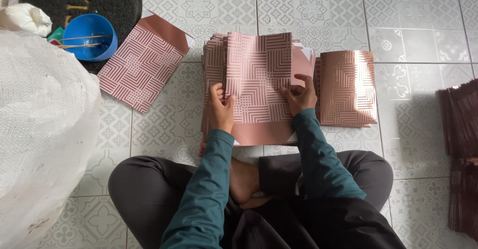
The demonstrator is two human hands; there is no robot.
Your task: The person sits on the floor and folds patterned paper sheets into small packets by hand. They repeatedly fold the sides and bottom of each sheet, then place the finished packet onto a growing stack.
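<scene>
Both hands press a pink patterned paper bag on its stack.
Left hand and right hand pinch its edges; uneven pressure could make a crooked fold, or push the stack sideways.

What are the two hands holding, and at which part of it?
Both hold the top patterned pink paper sheet: left hand at its left edge, right hand at its right edge.

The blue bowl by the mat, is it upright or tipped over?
Upright: the blue bowl shows its open mouth to the camera, with thin sticks lying across inside. Whether it holds liquid, cannot tell.
</scene>
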